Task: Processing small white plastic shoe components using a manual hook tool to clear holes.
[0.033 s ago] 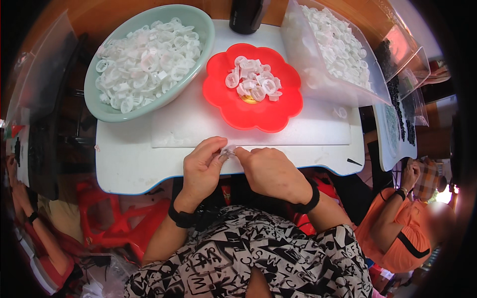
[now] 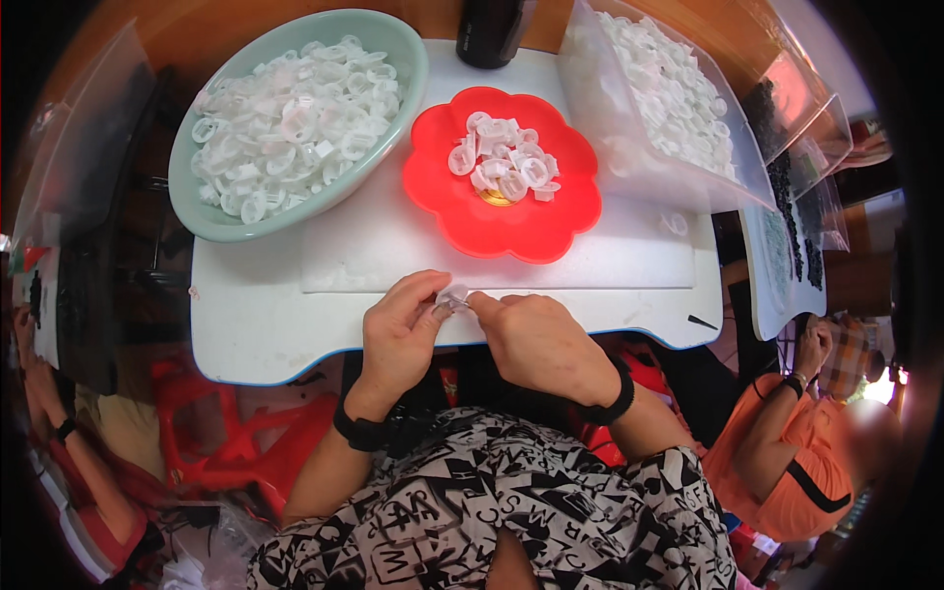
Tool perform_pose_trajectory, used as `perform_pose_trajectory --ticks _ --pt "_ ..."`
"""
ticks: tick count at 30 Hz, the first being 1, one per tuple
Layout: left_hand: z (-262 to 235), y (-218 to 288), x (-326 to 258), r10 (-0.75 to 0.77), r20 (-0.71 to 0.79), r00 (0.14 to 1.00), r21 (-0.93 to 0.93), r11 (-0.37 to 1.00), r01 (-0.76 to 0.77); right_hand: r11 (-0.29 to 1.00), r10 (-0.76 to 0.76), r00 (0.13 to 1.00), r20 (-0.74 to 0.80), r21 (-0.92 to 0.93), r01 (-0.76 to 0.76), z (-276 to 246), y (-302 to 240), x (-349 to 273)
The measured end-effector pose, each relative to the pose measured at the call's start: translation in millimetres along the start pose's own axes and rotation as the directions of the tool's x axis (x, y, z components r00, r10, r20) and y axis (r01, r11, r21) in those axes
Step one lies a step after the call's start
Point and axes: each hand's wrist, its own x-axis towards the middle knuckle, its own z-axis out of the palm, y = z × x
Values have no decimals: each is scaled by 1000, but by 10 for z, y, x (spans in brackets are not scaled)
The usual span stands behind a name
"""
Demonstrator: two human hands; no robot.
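My left hand (image 2: 403, 324) pinches a small translucent plastic piece (image 2: 452, 295) between thumb and fingertips, just over the table's near edge. My right hand (image 2: 541, 344) is closed, its fingertips up against that piece. A thin dark sliver shows at the right fingertips, too small to name. Beyond my hands lies a red flower-shaped plate (image 2: 560, 231) with a small heap of translucent white ring-shaped plastic pieces (image 2: 509, 162) on it. To its left a pale green basin (image 2: 295, 218) is heaped with similar pieces.
A clear plastic bin (image 2: 639, 162) of white pieces stands at the right. A black container (image 2: 492, 29) is at the back. One loose piece (image 2: 675, 224) and a small black sliver (image 2: 702, 322) lie on the white table (image 2: 246, 334). People sit at both sides.
My right fingertips have drawn very slightly to the right, showing a little more of the plastic piece. My left hand keeps its hold.
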Motion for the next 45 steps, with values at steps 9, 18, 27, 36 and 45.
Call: perform_pose_trajectory --ticks 9,18,27,36,45 --pt "-13 21 24 -71 9 997 -217 974 72 988 151 986 -67 15 -150 -47 -140 -118" --pt "-26 -60 4 -20 17 1000 -99 995 21 982 63 996 -66 -173 -73 -11 -217 -39" --pt "9 -31 21 17 -22 1000 43 999 -16 960 59 997 -45 -271 -68 19 -220 6" --pt "8 8 25 -74 -9 997 -265 962 69 953 221 912 -344 276 -127 199 373 -279" --pt "-13 457 88 138 -201 970 -52 987 -151 976 208 844 -494 160 -147 389 454 -332"
